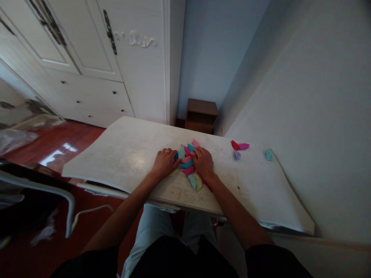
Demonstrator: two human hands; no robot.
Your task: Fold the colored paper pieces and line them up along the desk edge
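Observation:
A cluster of folded paper pieces (pixel 188 164) in pink, blue, teal, magenta and pale green lies on the white table. At its left side, my left hand (pixel 164 163), with a ring on one finger, is closed on the edge pieces. My right hand (pixel 203 162) grips the cluster from the right, its fingers curled over the upper part. Both palms hide some of the pieces. Toward me, a pale green piece (pixel 198 183) sticks out of the cluster. A yellowish piece (pixel 174 172) shows beside my left hand.
Red and magenta folded pieces (pixel 240 145), a lavender piece (pixel 237 155) and a teal piece (pixel 268 155) lie on the table (pixel 116 154) to the right. A white wardrobe (pixel 145 77) and a small brown cabinet (pixel 201 112) stand beyond. At left is a chair frame (pixel 69 204).

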